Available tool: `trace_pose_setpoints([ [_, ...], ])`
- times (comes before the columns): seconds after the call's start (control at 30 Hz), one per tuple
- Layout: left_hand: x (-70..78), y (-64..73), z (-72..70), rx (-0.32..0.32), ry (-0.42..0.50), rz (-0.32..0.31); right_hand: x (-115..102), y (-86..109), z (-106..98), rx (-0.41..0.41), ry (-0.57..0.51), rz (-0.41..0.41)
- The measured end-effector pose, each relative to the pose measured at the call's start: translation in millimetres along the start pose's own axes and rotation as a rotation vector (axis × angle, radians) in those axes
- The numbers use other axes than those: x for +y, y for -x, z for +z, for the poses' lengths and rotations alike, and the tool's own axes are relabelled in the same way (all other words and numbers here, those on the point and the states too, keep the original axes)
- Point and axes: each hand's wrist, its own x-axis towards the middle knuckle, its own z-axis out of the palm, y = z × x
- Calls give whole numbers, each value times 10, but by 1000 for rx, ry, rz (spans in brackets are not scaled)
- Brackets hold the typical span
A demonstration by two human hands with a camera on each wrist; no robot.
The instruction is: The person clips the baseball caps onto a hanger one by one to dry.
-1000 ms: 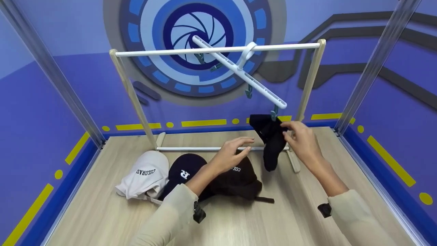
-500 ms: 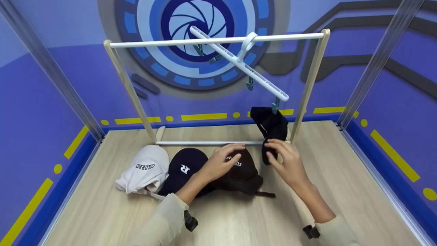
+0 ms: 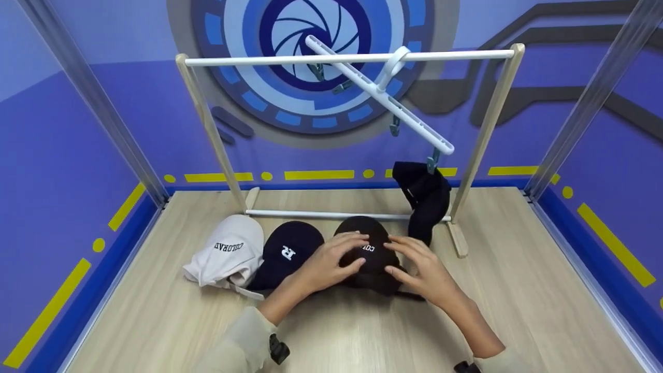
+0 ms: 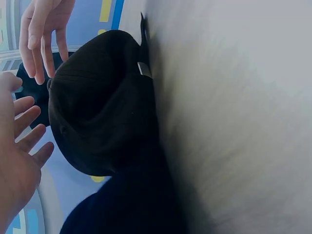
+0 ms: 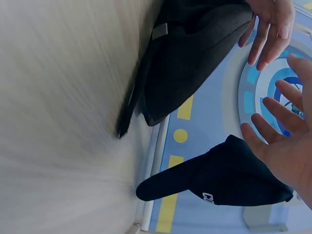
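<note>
A dark brown cap (image 3: 377, 269) with white lettering lies on the table in the head view. Over its left side is my left hand (image 3: 329, 261), fingers spread and gently bent. My right hand (image 3: 426, 270) is at the cap's right side with its fingers likewise spread. Both wrist views show the fingers around the crown of the brown cap (image 4: 102, 102), holding nothing; whether any fingertip touches it I cannot tell. Behind the right hand, a black cap (image 3: 431, 202) hangs from a green clip (image 3: 432, 161) at the near end of a white hanger (image 3: 409, 118).
To the left lie a navy cap (image 3: 292, 251) with a white R and a white cap (image 3: 235, 248) with dark lettering. The hanger hooks over the top rod (image 3: 285, 59) of a rack, its other clips unloaded. Blue printed walls enclose the wooden table (image 3: 538, 290).
My right hand has left the hanging black cap and come down leftward to the brown cap. The left hand has lowered slightly over the brown cap. The black cap stays clipped.
</note>
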Motion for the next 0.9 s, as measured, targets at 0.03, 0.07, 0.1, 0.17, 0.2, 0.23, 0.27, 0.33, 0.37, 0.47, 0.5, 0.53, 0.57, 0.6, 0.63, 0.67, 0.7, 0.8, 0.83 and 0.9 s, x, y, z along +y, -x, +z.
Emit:
trace_pose_setpoints([
  [0.03,-6,3,-3,1,-36,21,-3,8,-6,-21,-12,16],
  [0.07,-12,5,-5,2,-75,42,-4,18,-11,-43,-25,36],
  [0.1,-18,8,-4,3,-116,65,-7,29,-15,-63,-37,62],
  [0.17,-32,18,0,1,-199,111,-12,58,-11,-106,-51,112],
  [0.2,-37,28,0,-5,-242,133,-15,74,-2,-130,-57,137],
  [0.23,-45,42,-2,-13,-281,153,-18,90,13,-153,-65,157],
  [0.27,-57,63,-4,-24,-319,173,-24,103,33,-184,-69,171],
  [0.33,-86,102,-22,-44,-383,204,-33,112,86,-240,-70,187],
  [0.37,-104,122,-38,-51,-407,213,-36,106,114,-265,-69,193],
  [0.47,-130,184,-40,-75,-439,211,-44,120,175,-322,-60,212],
  [0.5,-131,199,-33,-84,-435,200,-42,129,189,-327,-55,219],
  [0.53,-143,209,-49,-92,-434,188,-39,107,206,-336,-53,227],
  [0.57,-154,223,-62,-102,-434,180,-35,90,224,-345,-53,235],
  [0.6,-163,236,-71,-114,-434,170,-34,76,239,-353,-55,243],
  [0.63,-170,249,-77,-126,-436,159,-33,66,253,-361,-59,253],
  [0.67,-175,262,-81,-136,-437,147,-32,59,268,-367,-63,260],
  [0.7,-177,274,-83,-144,-432,134,-35,54,282,-372,-66,265],
  [0.8,-177,306,-73,-148,-426,106,-49,44,330,-375,-79,275],
  [0.83,-170,314,-70,-144,-423,100,-55,39,349,-372,-84,272],
  [0.9,-159,327,-56,-128,-415,101,-71,25,386,-364,-92,264],
])
